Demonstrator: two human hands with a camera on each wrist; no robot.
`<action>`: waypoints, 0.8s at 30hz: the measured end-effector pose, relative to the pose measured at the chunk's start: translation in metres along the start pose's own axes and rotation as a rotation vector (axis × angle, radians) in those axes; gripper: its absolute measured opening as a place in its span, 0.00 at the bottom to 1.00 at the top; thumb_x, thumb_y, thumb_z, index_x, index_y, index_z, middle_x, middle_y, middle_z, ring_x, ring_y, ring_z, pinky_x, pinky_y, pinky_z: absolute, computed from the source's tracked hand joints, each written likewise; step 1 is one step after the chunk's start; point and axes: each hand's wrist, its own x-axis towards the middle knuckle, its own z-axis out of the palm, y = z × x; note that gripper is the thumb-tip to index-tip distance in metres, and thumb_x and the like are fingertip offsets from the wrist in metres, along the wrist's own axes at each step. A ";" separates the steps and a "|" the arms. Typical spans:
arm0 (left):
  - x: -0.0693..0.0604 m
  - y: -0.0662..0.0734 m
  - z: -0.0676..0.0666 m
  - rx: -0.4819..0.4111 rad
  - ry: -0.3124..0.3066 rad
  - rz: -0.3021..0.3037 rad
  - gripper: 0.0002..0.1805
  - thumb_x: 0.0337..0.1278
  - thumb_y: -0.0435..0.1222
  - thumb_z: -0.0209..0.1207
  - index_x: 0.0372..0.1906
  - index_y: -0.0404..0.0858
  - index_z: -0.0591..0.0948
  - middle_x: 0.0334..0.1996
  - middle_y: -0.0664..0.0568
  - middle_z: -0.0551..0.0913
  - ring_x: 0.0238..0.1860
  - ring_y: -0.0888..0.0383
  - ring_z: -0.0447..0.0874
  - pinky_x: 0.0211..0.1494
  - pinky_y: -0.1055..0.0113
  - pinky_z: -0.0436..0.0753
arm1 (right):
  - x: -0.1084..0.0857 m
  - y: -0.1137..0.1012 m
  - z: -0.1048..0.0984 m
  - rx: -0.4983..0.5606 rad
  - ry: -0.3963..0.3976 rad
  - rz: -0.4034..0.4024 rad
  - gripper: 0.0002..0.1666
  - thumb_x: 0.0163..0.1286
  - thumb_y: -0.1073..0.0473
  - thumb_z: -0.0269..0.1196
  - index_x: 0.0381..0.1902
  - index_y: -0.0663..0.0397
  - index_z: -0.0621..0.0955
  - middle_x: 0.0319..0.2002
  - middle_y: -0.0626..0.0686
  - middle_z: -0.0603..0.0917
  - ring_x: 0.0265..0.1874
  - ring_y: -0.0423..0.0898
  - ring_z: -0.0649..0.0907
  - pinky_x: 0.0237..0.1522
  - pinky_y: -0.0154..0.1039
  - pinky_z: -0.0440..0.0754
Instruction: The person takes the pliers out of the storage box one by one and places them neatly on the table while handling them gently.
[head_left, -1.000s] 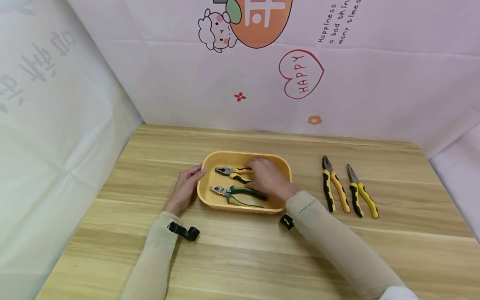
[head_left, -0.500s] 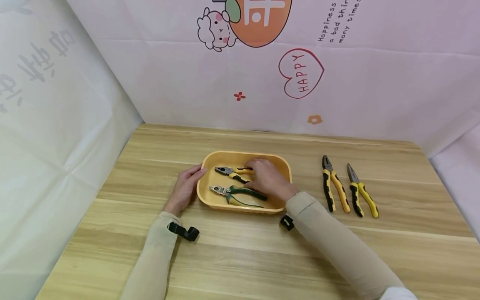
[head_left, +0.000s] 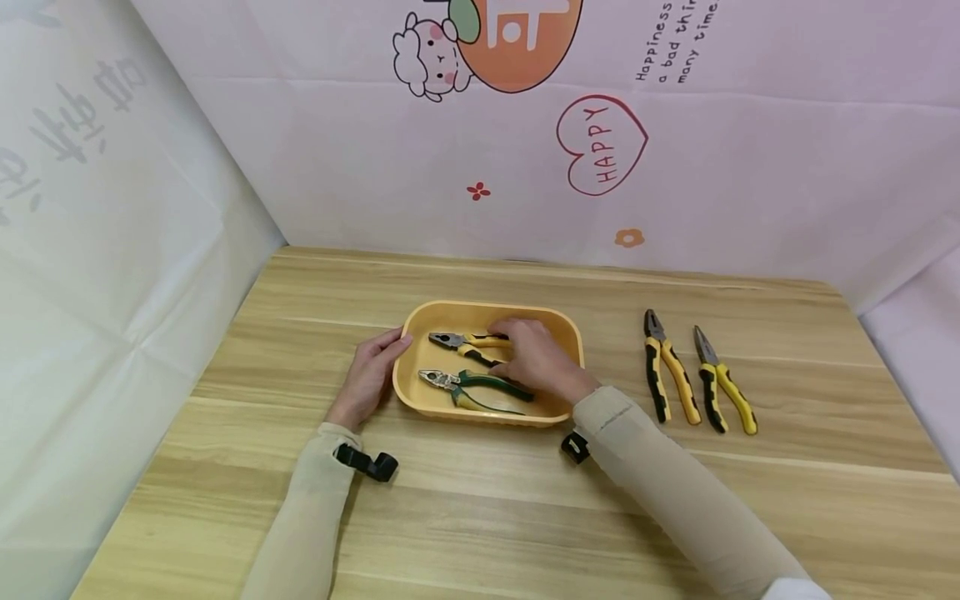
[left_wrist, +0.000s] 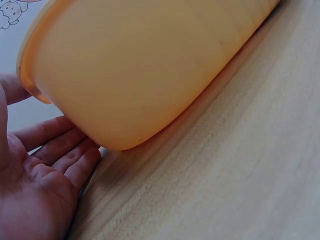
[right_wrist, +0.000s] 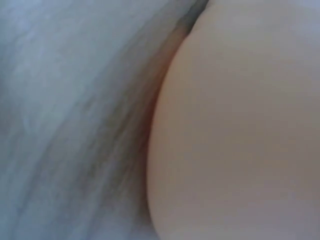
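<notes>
A yellow plastic basin [head_left: 491, 418] stands on the wooden table. My left hand [head_left: 367, 375] holds its left end, thumb at the rim and fingers along the outer wall; the left wrist view shows those fingers [left_wrist: 82, 167] against the basin's outside [left_wrist: 135, 70]. Inside lie yellow-and-black combination pliers [head_left: 459, 342] and, nearer me, green-handled combination pliers [head_left: 459, 382]. My right hand [head_left: 536, 358] reaches in over the right side, fingers curled at the yellow-and-black handles, whose ends it hides. The right wrist view is blurred, showing mostly the basin's outer wall [right_wrist: 235, 125].
Right of the basin lie yellow-and-black combination pliers [head_left: 656, 337] and needle-nose pliers [head_left: 707, 358], handles spread towards me. A printed white cloth [head_left: 375, 167] rises behind the table [head_left: 480, 517], and another white sheet [head_left: 150, 275] hangs at the left.
Hands, basin and pliers stay practically where they were. Only the head view has shifted very slightly.
</notes>
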 end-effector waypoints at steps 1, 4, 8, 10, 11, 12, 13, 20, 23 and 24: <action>0.000 0.000 0.000 -0.002 0.001 0.000 0.27 0.76 0.36 0.54 0.69 0.22 0.69 0.69 0.32 0.71 0.69 0.42 0.71 0.67 0.63 0.77 | 0.000 0.000 0.000 0.007 0.003 0.001 0.38 0.57 0.58 0.79 0.64 0.62 0.79 0.62 0.59 0.81 0.63 0.57 0.78 0.65 0.51 0.77; -0.001 0.001 0.000 -0.003 -0.004 0.001 0.27 0.76 0.36 0.53 0.70 0.22 0.68 0.69 0.32 0.70 0.69 0.42 0.71 0.67 0.63 0.77 | 0.000 0.000 0.000 0.019 0.007 -0.003 0.38 0.57 0.58 0.79 0.64 0.63 0.79 0.62 0.59 0.81 0.63 0.57 0.78 0.65 0.50 0.78; -0.001 0.002 0.000 0.003 -0.005 -0.002 0.27 0.76 0.36 0.53 0.70 0.22 0.68 0.69 0.32 0.70 0.69 0.43 0.70 0.67 0.63 0.77 | 0.000 0.000 0.001 0.024 0.001 -0.010 0.39 0.57 0.59 0.79 0.65 0.63 0.78 0.63 0.59 0.81 0.64 0.56 0.78 0.66 0.50 0.77; -0.001 0.002 0.000 0.004 -0.001 -0.005 0.26 0.76 0.35 0.53 0.70 0.23 0.69 0.69 0.32 0.71 0.69 0.43 0.71 0.67 0.64 0.78 | 0.000 0.000 0.001 0.028 -0.002 -0.007 0.39 0.57 0.59 0.79 0.65 0.62 0.78 0.63 0.59 0.81 0.64 0.56 0.78 0.66 0.50 0.77; -0.001 0.002 0.001 0.003 0.001 -0.007 0.26 0.76 0.35 0.53 0.70 0.23 0.69 0.69 0.32 0.71 0.69 0.44 0.71 0.67 0.64 0.78 | 0.000 0.000 0.001 0.032 -0.001 -0.004 0.39 0.57 0.59 0.79 0.65 0.62 0.79 0.63 0.58 0.81 0.64 0.56 0.78 0.66 0.50 0.77; -0.001 0.002 0.001 0.002 0.000 -0.008 0.26 0.76 0.35 0.53 0.70 0.23 0.69 0.69 0.33 0.71 0.69 0.44 0.71 0.67 0.64 0.77 | 0.000 0.000 0.001 0.037 0.000 -0.001 0.38 0.57 0.59 0.79 0.64 0.62 0.79 0.62 0.58 0.81 0.64 0.56 0.78 0.65 0.50 0.78; -0.001 0.002 0.001 0.002 0.001 -0.008 0.26 0.76 0.35 0.53 0.70 0.23 0.69 0.69 0.33 0.71 0.69 0.44 0.71 0.67 0.64 0.77 | 0.000 0.000 0.001 0.040 0.002 0.003 0.38 0.56 0.59 0.79 0.64 0.62 0.79 0.62 0.58 0.81 0.63 0.56 0.79 0.65 0.49 0.78; -0.001 0.003 0.001 0.004 0.008 -0.012 0.26 0.76 0.35 0.53 0.70 0.23 0.69 0.69 0.33 0.71 0.69 0.43 0.71 0.68 0.62 0.76 | 0.000 0.000 0.001 0.069 0.021 0.017 0.38 0.54 0.60 0.80 0.62 0.62 0.81 0.60 0.58 0.83 0.60 0.56 0.81 0.61 0.49 0.81; -0.001 0.003 0.001 0.002 0.004 -0.010 0.26 0.76 0.35 0.53 0.70 0.23 0.69 0.69 0.33 0.71 0.69 0.43 0.71 0.68 0.62 0.76 | 0.000 0.000 0.001 0.078 0.018 0.027 0.38 0.54 0.60 0.80 0.62 0.62 0.81 0.60 0.58 0.83 0.60 0.56 0.81 0.61 0.49 0.82; -0.001 0.003 0.001 0.002 0.003 -0.009 0.26 0.76 0.35 0.53 0.70 0.23 0.69 0.69 0.33 0.71 0.69 0.43 0.71 0.68 0.62 0.77 | 0.001 0.000 0.001 0.079 0.017 0.029 0.38 0.54 0.60 0.80 0.62 0.63 0.81 0.60 0.58 0.83 0.60 0.56 0.81 0.61 0.49 0.82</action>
